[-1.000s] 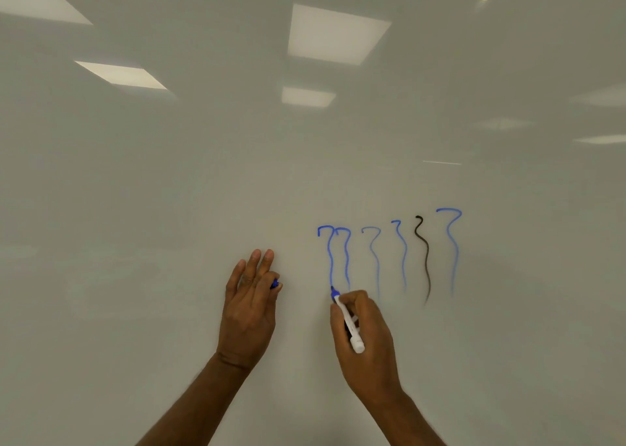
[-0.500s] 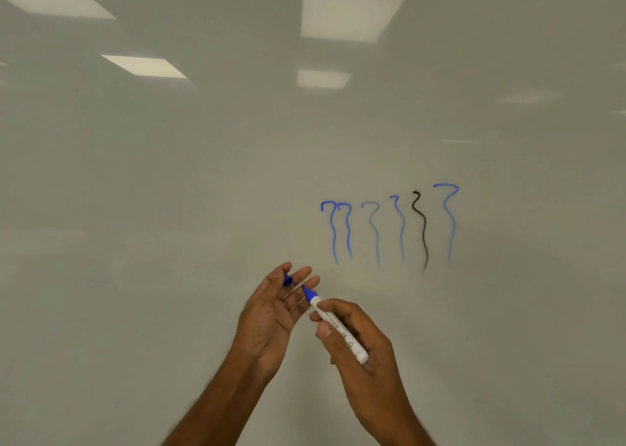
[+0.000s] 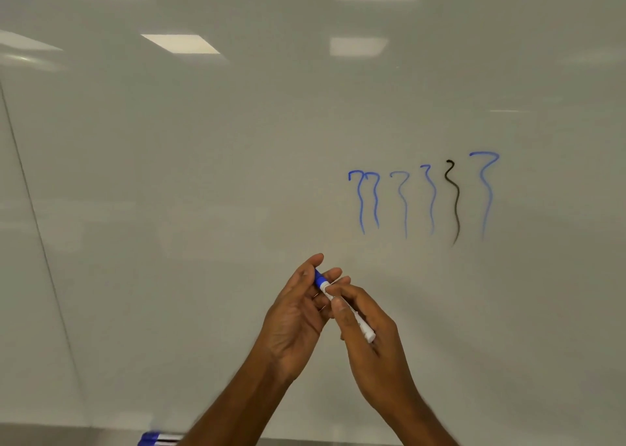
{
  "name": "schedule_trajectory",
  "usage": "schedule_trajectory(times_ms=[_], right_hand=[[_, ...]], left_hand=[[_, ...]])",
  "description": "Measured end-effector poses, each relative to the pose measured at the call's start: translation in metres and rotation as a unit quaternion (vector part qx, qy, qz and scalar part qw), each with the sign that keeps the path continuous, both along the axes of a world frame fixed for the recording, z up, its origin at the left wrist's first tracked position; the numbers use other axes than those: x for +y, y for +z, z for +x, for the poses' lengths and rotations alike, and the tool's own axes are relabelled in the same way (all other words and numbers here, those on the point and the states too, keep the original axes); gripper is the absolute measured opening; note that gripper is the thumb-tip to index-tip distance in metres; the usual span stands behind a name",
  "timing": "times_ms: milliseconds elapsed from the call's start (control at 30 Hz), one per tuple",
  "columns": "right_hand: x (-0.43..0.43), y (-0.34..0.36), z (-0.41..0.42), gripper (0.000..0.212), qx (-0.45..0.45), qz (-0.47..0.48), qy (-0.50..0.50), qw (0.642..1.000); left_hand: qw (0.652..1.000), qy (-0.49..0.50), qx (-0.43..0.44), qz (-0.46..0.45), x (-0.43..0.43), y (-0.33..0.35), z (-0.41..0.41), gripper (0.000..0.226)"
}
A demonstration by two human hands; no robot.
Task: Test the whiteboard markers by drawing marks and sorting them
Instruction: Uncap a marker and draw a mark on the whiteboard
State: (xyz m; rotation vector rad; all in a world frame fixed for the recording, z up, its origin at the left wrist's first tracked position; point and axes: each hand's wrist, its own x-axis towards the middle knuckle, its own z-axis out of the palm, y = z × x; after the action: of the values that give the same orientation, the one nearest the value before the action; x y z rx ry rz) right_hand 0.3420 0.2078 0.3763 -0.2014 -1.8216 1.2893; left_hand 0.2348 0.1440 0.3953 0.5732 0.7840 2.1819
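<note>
One marker (image 3: 367, 331), gripped by the right hand (image 3: 372, 347); left hand (image 3: 293, 320) pinches its blue cap (image 3: 319, 278) (at the tip).

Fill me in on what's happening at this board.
A person is testing markers on a whiteboard. The right hand grips a white-barrelled marker, while the left hand pinches its blue cap at the tip end, apparently capping it. Five blue squiggles and one black squiggle are on the board above the hands. At the bottom edge lie more markers.
</note>
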Motion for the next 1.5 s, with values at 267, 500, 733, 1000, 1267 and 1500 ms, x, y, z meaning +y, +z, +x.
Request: schedule_trajectory(times_ms=[267, 500, 733, 1000, 1267, 1500], right_hand=[[-0.004, -0.008, -0.004, 0.028, 0.029, -0.011, 0.003, 1.000], [-0.012, -0.037, -0.010, 0.017, -0.033, -0.036, 0.020, 0.999], [-0.016, -0.096, -0.009, 0.007, -0.079, -0.156, -0.012, 0.984], [-0.025, -0.161, -0.037, 0.012, -0.161, -0.330, -0.032, 0.930], [0.005, -0.230, -0.075, 0.010, -0.248, -0.340, -0.083, 0.903], [0.023, -0.288, -0.110, 0.013, -0.306, -0.317, -0.089, 0.893]], left_hand=[[0.999, 0.038, -0.036, 0.002, -0.001, -0.020, 0.009, 0.029], [0.997, 0.041, -0.040, -0.048, -0.021, -0.056, -0.001, 0.024], [0.990, 0.081, -0.045, -0.103, -0.053, -0.116, -0.026, 0.026], [0.976, 0.078, 0.002, -0.204, -0.088, -0.193, -0.072, 0.027], [0.870, 0.212, 0.123, -0.429, -0.117, -0.281, -0.120, 0.021], [0.740, 0.242, 0.267, -0.568, -0.132, -0.350, -0.128, 0.033]])
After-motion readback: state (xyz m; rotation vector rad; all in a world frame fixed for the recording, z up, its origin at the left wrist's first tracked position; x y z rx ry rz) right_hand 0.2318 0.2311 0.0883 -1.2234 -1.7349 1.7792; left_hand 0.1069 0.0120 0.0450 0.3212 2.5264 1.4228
